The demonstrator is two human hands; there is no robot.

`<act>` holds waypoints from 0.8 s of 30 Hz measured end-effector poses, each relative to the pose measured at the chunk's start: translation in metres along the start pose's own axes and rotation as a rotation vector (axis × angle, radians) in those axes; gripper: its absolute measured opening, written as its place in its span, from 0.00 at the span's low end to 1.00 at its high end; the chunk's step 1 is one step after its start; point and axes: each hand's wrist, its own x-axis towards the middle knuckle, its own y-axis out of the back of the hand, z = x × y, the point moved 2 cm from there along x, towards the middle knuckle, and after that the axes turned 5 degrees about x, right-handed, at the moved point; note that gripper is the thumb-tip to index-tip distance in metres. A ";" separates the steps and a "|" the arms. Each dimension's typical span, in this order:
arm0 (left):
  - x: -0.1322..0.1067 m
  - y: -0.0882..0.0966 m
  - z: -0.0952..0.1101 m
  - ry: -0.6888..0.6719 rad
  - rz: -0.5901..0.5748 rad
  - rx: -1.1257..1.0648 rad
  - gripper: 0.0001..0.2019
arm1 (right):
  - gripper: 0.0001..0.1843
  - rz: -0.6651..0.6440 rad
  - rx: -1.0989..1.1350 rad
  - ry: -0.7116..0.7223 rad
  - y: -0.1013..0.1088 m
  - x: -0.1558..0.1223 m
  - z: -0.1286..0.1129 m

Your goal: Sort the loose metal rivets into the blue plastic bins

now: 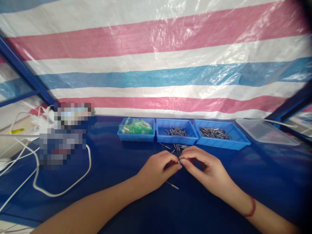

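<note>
My left hand (161,170) and my right hand (207,167) meet above the blue table. Thumb and forefinger of each are pinched on a small shiny metal part (179,162); most of it is hidden by the fingertips, so its exact kind does not show. Just beyond the fingers lies a loose group of thin metal pins (177,149) that look like blind rivets. One more rivet (173,185), with a thin stem and a thicker pale end, lies on the table below my left hand.
Three blue bins stand in a row behind my hands: one with green-and-white packets (137,126), one with metal pins (177,132), one with darker metal pins (214,133). A clear plastic lid (268,131) lies at right. White cables (60,195) loop over the left side.
</note>
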 end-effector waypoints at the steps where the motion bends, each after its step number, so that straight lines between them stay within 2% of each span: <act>1: 0.000 0.000 0.000 0.008 0.009 0.001 0.07 | 0.05 -0.010 -0.001 0.006 0.000 0.000 -0.001; 7: 0.001 0.007 -0.001 0.039 0.094 0.025 0.08 | 0.05 -0.026 -0.084 0.021 0.005 0.002 0.002; 11: 0.001 0.013 0.001 -0.002 0.063 0.141 0.10 | 0.06 -0.044 -0.212 0.064 0.021 0.010 0.013; 13: 0.000 0.019 0.005 -0.071 -0.001 0.286 0.15 | 0.07 0.071 -0.323 0.084 0.040 0.014 0.022; 15: -0.002 0.029 0.010 -0.129 -0.094 0.470 0.17 | 0.08 0.244 -0.469 0.073 0.064 0.018 0.034; 17: -0.005 0.041 0.012 -0.109 -0.188 0.609 0.17 | 0.11 0.343 -0.635 0.020 0.086 0.020 0.048; 20: -0.012 0.057 0.014 -0.008 -0.332 0.599 0.17 | 0.12 0.271 -0.865 -0.055 0.104 0.022 0.069; 24: -0.017 0.062 0.015 0.013 -0.542 0.479 0.21 | 0.14 0.288 -0.994 -0.085 0.105 0.022 0.075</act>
